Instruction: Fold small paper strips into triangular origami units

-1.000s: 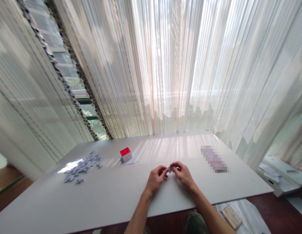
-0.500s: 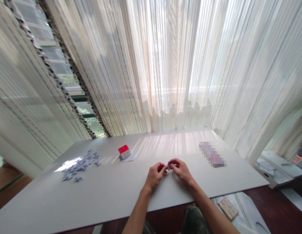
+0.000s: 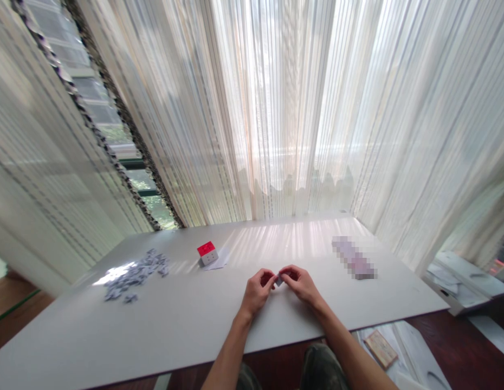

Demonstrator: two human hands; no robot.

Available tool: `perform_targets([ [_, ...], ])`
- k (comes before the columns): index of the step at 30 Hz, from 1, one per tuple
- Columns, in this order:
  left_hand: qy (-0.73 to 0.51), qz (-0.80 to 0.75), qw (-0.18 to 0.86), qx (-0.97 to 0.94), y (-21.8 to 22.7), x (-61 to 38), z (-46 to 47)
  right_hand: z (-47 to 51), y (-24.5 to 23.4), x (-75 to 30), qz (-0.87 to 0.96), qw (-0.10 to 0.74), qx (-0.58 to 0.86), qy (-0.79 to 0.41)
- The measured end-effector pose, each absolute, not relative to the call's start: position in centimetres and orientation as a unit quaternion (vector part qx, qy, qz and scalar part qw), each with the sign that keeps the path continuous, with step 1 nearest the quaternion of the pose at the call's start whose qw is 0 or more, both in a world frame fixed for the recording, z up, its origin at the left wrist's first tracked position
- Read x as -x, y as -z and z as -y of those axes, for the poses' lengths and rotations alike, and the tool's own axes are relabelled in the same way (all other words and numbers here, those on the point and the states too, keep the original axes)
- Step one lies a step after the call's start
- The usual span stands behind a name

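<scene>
My left hand [image 3: 258, 291] and my right hand [image 3: 302, 283] meet fingertip to fingertip above the middle of the white table [image 3: 187, 325]. Between them they pinch a small grey piece [image 3: 278, 280], both hands closed on it. A heap of similar small grey pieces [image 3: 134, 273] lies spread out at the left of the table. A small cube with a red top and white sides [image 3: 207, 253] rests on a sheet of white paper [image 3: 220, 260] behind my hands.
A long flat blurred object [image 3: 353, 258] lies at the right of the table. Sheer striped curtains [image 3: 276, 108] hang close behind the far edge. On the dark floor at the right lie papers and a small brown book [image 3: 380, 348].
My hands keep pinching the small piece and have shifted slightly; the camera has tilted up a little since one second ago.
</scene>
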State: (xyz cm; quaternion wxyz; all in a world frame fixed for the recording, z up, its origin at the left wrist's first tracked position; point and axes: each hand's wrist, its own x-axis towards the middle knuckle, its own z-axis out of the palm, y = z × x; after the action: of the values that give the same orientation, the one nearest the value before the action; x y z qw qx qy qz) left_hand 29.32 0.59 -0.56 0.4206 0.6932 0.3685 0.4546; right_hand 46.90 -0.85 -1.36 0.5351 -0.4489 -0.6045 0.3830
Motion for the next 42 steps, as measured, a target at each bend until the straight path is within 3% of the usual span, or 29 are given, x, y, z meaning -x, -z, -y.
perform_targets([
  [12, -0.448, -0.363, 0.405, -0.710, 0.51, -29.25, -0.30, 0.96, 0.91, -46.87, 0.618, 0.515, 0.437, -0.402],
  [20, -0.420, -0.363, 0.425, -0.715, 0.41, -29.33, -0.61, 0.81, 1.52, -46.87, 0.589, 0.560, 0.448, -0.374],
  [42, -0.440, -0.376, 0.447, -0.683, 0.61, -29.09, -0.81, 1.23, 1.62, -46.48, 0.646, 0.496, 0.482, -0.324],
])
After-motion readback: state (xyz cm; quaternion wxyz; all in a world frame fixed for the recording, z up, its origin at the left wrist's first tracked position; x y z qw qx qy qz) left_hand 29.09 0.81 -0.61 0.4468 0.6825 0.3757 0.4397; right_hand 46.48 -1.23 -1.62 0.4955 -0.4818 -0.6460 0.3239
